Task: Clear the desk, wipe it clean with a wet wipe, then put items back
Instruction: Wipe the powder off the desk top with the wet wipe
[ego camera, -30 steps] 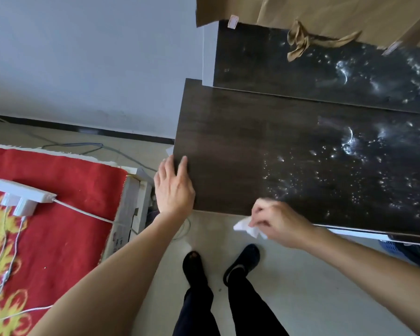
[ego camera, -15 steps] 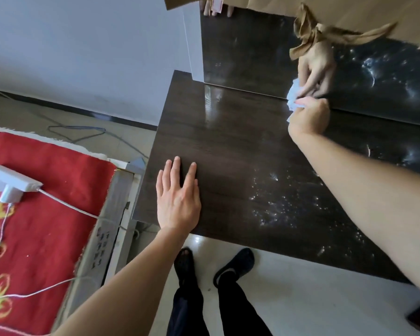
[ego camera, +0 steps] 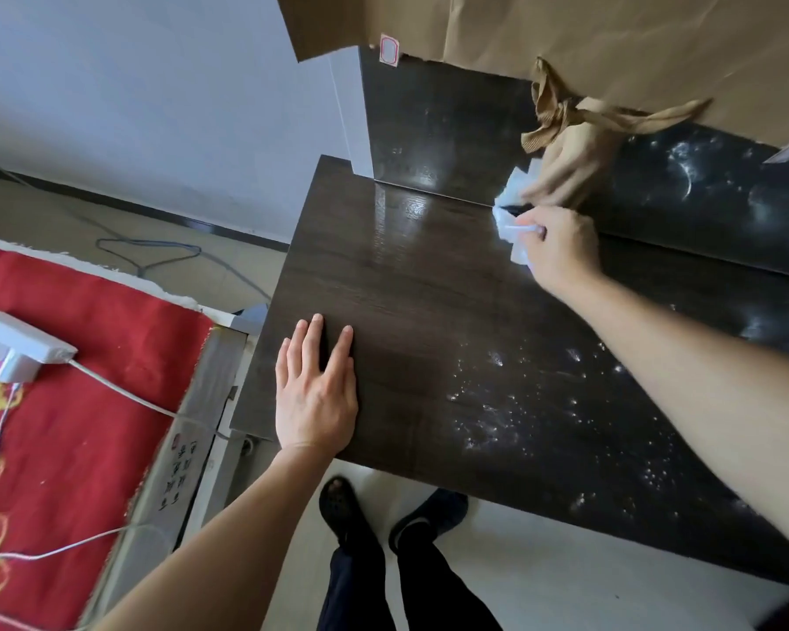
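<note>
The dark wooden desk (ego camera: pixel 406 289) takes up most of the view, and both hands are on it. Behind the right hand, a glossy upright back panel (ego camera: pixel 429 129) rises from the far edge and mirrors that hand. Brown paper (ego camera: pixel 611 38) hangs above the panel.

A patch of white specks (ego camera: pixel 497 403) lies to the right of the left hand, running under the right forearm and on toward the near edge. It looks unwiped. The wood ahead of the left hand looks clean and shines.

The left hand (ego camera: pixel 315 393) lies flat near the front left corner, fingers straight and palm down, bracing the body. The right hand (ego camera: pixel 561 248) reaches to the seam where the desk meets the panel. Its fingers are curled round the wet wipe (ego camera: pixel 513 220), which sits bunched at the fingertips against that seam.

The step in hand seems to be wiping the back edge. To do it well:
- Press the wipe into the corner line and draw it along the seam toward the right.
- Then pull overlapping strokes back toward the body, so the specks are swept off the near edge and not spread.
- Flatten the wipe under the fingers for more contact, and refold it once it is dirty.
- Move the left hand later and wipe the spot beneath it.
</note>
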A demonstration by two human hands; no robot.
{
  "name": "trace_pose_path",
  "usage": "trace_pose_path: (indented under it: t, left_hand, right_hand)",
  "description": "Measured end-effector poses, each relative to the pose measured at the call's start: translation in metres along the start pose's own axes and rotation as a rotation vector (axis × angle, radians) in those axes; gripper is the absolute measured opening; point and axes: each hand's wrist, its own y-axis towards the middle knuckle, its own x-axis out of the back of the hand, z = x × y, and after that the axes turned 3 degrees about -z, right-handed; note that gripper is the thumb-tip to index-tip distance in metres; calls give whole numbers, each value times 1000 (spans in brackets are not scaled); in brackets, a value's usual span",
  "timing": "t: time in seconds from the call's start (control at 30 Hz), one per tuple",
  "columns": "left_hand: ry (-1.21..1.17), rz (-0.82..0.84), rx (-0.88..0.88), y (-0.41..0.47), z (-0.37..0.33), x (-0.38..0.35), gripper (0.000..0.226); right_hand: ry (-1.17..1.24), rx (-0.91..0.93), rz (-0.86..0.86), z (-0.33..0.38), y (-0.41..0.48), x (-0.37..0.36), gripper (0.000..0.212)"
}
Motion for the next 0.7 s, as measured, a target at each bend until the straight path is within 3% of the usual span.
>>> trace_pose_path:
  t: [0.1, 0.2, 0.27, 0.3, 0.4, 0.47, 0.53, 0.6, 0.7]
  left_hand:
    - [-3, 3, 1, 0, 1, -1, 45]
    - [4, 17, 4, 0, 1, 0, 45]
    - [-5, 17, 6, 0, 1, 1, 46]
    - [-7, 16, 7, 0, 1, 1, 46]
    - [-15, 6, 6, -1, 0, 0, 45]
    - [-15, -2, 3, -1, 0, -1, 44]
    - [-21, -1, 3, -1, 1, -2, 44]
    - [-29, 0, 9, -1, 2, -2, 44]
    - [-34, -1, 9, -2, 1, -2, 44]
  right_hand:
    - [100, 244, 153, 8, -67, -21, 27]
    - [116, 481, 497, 9, -147, -8, 29]
    - [113, 489, 655, 4, -146, 10, 27]
    - [122, 430, 593, 1, -130, 14, 25]
    - [55, 134, 158, -19, -66, 22, 25]
    - [-16, -14, 47, -31, -52, 17, 28]
    - [-9, -1, 61, -31, -79, 6, 29]
    - [41, 179, 127, -27, -130, 3, 29]
    - [84, 350, 459, -24, -197, 16, 31]
